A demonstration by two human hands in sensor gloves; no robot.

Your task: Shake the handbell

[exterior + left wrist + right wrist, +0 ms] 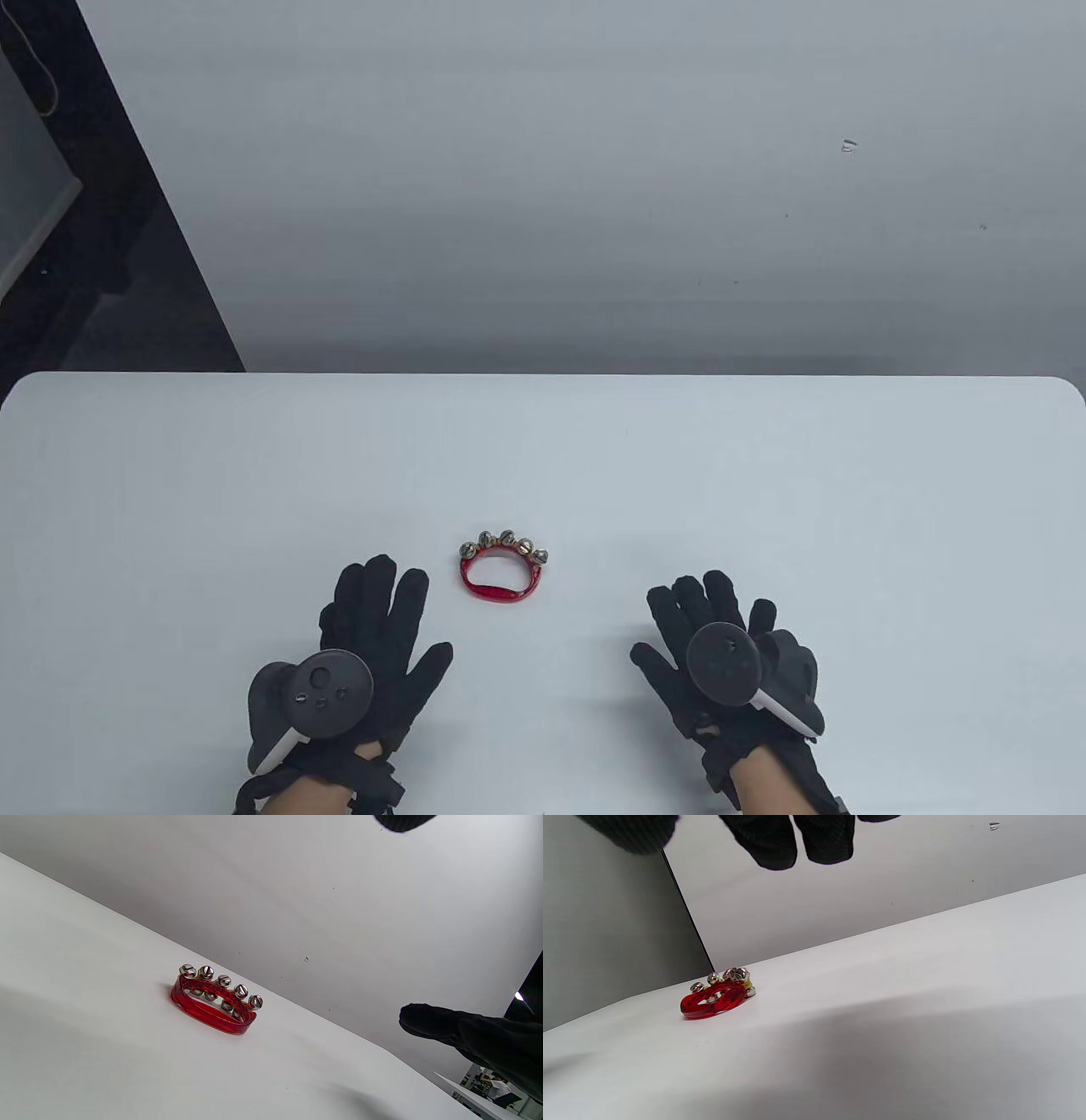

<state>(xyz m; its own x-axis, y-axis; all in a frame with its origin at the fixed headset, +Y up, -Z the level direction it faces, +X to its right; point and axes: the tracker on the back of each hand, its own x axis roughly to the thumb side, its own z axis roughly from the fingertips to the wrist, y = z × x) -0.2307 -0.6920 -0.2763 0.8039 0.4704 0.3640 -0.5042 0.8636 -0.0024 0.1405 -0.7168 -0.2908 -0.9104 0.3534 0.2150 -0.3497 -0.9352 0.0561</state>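
Handbell lay between left hand and right hand, both spread flat, holding nothing. Looked light, rigid; best gripped at plain red bar nearest hands.

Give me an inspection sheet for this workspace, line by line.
Surface: white table, a few faint specks.
Job's things: red handbell with silver jingle bells lies flat, untouched, between the hands.
Clutter: nothing seen.
Grippers: left hand and right hand flat, fingers spread, holding nothing.
Cables: thin cord at far left, off the table.
Surroundings: grey wall; dark gap at left.
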